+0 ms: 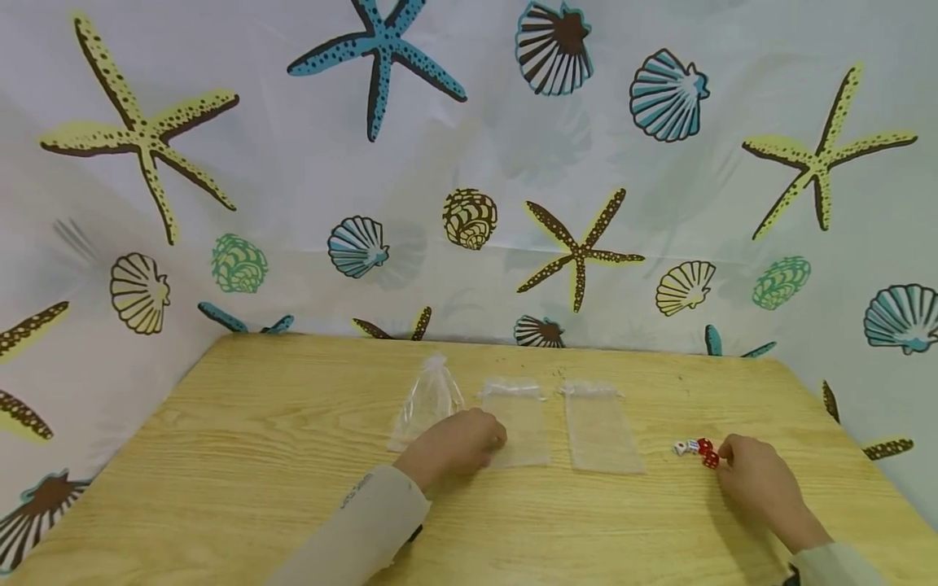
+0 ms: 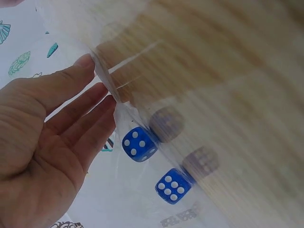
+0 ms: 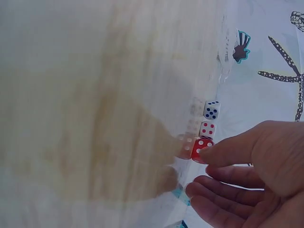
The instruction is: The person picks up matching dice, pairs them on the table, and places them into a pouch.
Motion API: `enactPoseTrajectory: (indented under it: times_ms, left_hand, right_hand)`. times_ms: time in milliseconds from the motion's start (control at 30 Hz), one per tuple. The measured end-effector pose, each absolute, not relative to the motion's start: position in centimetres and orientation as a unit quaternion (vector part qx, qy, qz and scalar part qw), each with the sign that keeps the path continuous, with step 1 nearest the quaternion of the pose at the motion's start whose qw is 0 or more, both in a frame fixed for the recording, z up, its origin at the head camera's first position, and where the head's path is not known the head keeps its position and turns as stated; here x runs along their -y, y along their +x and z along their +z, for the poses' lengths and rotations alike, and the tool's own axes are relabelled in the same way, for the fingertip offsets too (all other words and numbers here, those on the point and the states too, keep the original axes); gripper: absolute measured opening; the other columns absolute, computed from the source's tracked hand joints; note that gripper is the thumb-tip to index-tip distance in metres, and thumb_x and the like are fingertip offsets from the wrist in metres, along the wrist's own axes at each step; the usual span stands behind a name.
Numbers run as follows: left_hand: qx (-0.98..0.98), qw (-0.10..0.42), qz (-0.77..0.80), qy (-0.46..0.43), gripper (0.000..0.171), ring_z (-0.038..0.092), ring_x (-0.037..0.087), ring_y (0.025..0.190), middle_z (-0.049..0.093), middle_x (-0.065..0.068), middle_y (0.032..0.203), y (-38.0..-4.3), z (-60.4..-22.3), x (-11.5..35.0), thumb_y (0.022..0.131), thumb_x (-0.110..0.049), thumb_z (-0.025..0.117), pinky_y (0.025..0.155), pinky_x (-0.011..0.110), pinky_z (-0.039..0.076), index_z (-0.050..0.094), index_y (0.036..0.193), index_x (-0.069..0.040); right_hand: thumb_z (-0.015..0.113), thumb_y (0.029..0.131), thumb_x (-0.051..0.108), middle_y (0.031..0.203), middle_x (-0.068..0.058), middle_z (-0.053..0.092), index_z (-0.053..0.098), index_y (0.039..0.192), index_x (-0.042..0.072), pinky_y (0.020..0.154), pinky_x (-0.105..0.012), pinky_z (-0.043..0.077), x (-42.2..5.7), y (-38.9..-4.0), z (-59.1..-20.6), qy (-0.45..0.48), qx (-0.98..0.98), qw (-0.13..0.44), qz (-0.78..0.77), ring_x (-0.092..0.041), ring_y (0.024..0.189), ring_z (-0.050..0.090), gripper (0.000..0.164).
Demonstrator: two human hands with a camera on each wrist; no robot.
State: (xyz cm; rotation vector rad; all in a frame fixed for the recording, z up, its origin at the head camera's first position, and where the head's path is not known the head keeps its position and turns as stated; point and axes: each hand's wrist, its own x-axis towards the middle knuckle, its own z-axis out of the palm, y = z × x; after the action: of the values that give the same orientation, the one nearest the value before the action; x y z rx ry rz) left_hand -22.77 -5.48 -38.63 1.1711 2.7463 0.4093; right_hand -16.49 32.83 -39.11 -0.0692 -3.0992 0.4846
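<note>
In the head view, three clear drawstring pouches lie on the table: a left pouch (image 1: 418, 407), a middle pouch (image 1: 523, 431) and a right pouch (image 1: 604, 431). My left hand (image 1: 460, 443) is at the middle pouch's left edge, and its thumb and fingers pinch clear film (image 2: 110, 83) in the left wrist view. Beyond the fingertips stand two blue dice, a nearer one (image 2: 139, 144) and a farther one (image 2: 173, 186), which the head view hides. With its thumb on a red die (image 3: 198, 145), my right hand (image 1: 762, 484) holds it. Alongside are another red die (image 1: 705, 445) and two white dice (image 1: 681, 448).
The wooden table (image 1: 256, 456) backs onto a white cloth (image 1: 293, 179) printed with shells and starfish. This cloth also rises along both sides. In both wrist views, the glossy tabletop mirrors the dice.
</note>
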Motion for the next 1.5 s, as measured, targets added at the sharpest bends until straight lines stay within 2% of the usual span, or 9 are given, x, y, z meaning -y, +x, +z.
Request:
enactPoseTrajectory:
  times_ms: [133, 267, 733, 1067, 1300, 1500]
  left_hand:
    - [-0.912, 0.065, 0.127, 0.383, 0.038, 0.023, 0.01, 0.057, 0.022, -0.004, 0.062, -22.6, -38.8, 5.3, 0.084, 0.003, 0.063, 0.055, 0.023, 0.022, 0.036, 0.062, -0.014]
    - [-0.919, 0.059, 0.115, 0.372, 0.037, 0.027, 0.01, 0.057, 0.026, -0.004, 0.06, -22.5, -38.7, 5.1, 0.085, -0.002, 0.066, 0.055, 0.023, 0.025, 0.039, 0.062, -0.014]
    - [-0.92, 0.053, 0.12, 0.369, 0.04, 0.026, 0.009, 0.057, 0.024, -0.004, 0.061, -22.8, -38.9, 4.9, 0.084, -0.003, 0.069, 0.056, 0.022, 0.025, 0.038, 0.062, -0.015]
    - [-0.921, 0.058, 0.122, 0.366, 0.034, 0.03, 0.009, 0.058, 0.031, -0.004, 0.059, -22.8, -39.0, 4.9, 0.085, -0.003, 0.068, 0.056, 0.023, 0.028, 0.043, 0.064, -0.014]
    - [-0.92, 0.046, 0.119, 0.371, 0.035, 0.031, 0.009, 0.059, 0.031, -0.005, 0.06, -22.8, -38.8, 5.0, 0.084, -0.001, 0.067, 0.057, 0.023, 0.029, 0.042, 0.064, -0.014]
    - [-0.918, 0.052, 0.122, 0.374, 0.036, 0.028, 0.009, 0.057, 0.029, -0.005, 0.059, -22.8, -38.8, 4.8, 0.084, 0.0, 0.066, 0.056, 0.023, 0.027, 0.041, 0.063, -0.014]
  right_hand:
    - [0.061, 0.082, 0.004, 0.076, -0.011, 0.062, 0.06, 0.09, -0.006, 0.054, -0.032, 0.042, -32.9, -16.5, -39.4, -0.017, 0.988, 0.011, 0.154, -0.018, 0.061, 0.047, 0.014]
    - [0.065, 0.082, 0.006, 0.075, -0.011, 0.062, 0.06, 0.088, -0.006, 0.054, -0.033, 0.044, -32.8, -16.8, -39.5, -0.011, 0.988, 0.021, 0.149, -0.017, 0.06, 0.051, 0.014]
    - [0.07, 0.08, 0.004, 0.073, -0.008, 0.06, 0.059, 0.084, -0.004, 0.056, -0.035, 0.045, -33.1, -17.1, -39.5, 0.01, 0.984, 0.046, 0.169, -0.018, 0.063, 0.053, 0.014]
    - [0.071, 0.08, 0.009, 0.07, -0.004, 0.058, 0.059, 0.08, 0.001, 0.055, -0.031, 0.041, -32.8, -16.8, -39.2, 0.015, 0.984, 0.048, 0.171, -0.016, 0.061, 0.049, 0.015]
    - [0.07, 0.081, 0.009, 0.074, -0.006, 0.061, 0.06, 0.085, -0.002, 0.057, -0.032, 0.045, -31.1, -16.2, -37.7, 0.038, 0.98, 0.051, 0.187, -0.015, 0.064, 0.053, 0.015]
    - [0.071, 0.081, 0.008, 0.074, -0.003, 0.059, 0.06, 0.084, 0.001, 0.055, -0.029, 0.044, -28.7, -15.6, -37.3, 0.072, 0.977, 0.046, 0.198, -0.012, 0.063, 0.052, 0.013]
